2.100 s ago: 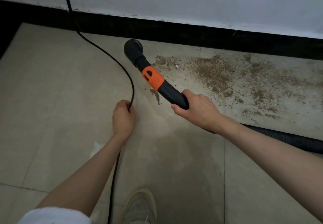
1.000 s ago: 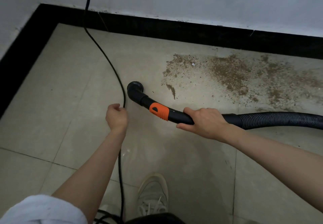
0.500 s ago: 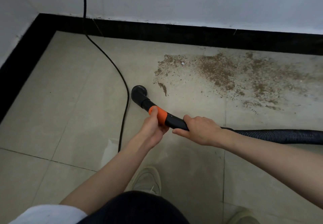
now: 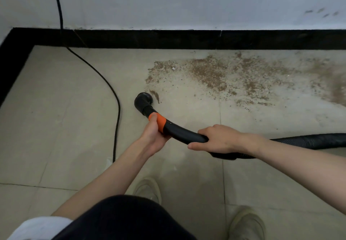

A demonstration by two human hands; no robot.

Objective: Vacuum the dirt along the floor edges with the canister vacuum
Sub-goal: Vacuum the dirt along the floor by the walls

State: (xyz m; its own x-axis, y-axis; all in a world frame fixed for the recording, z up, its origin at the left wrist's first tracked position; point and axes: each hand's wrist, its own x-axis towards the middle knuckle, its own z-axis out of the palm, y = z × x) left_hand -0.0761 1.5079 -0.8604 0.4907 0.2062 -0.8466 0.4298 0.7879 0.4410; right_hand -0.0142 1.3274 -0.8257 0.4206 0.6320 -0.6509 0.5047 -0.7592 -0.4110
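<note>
- Two hands hold the black curved plastic vacuum wand (image 4: 179, 131): the left hand (image 4: 152, 136) wraps the orange collar (image 4: 160, 121) near the tip, and the right hand (image 4: 218, 139) curls over the tube further back, where the black ribbed hose (image 4: 309, 140) runs off past the right wrist.
- Just ahead of the left hand, the round black nozzle head (image 4: 143, 100) rests on or just above the beige tiled floor (image 4: 56, 118); I cannot tell whether it touches.
- Beyond the nozzle and forward of the right hand lies the wide patch of brown gritty dirt (image 4: 215, 72), spreading along the black skirting board (image 4: 187, 39); one small streak of it sits right beside the nozzle.
- To the outer side of the left hand, a thin black power cord (image 4: 117, 112) comes down the white wall (image 4: 168, 1) and curves across the tiles, apart from the nozzle.
- Near the person's body, pale shoes (image 4: 149, 189), dark trousers and a white sleeve show.
- Judging by the dirt left, the step is the sweep into the patch, with most of the job undone; the next move calls for pushing the nozzle forward and towards the right-hand side, low to the floor, up to the skirting.
- No brand, label or writing can be read.
</note>
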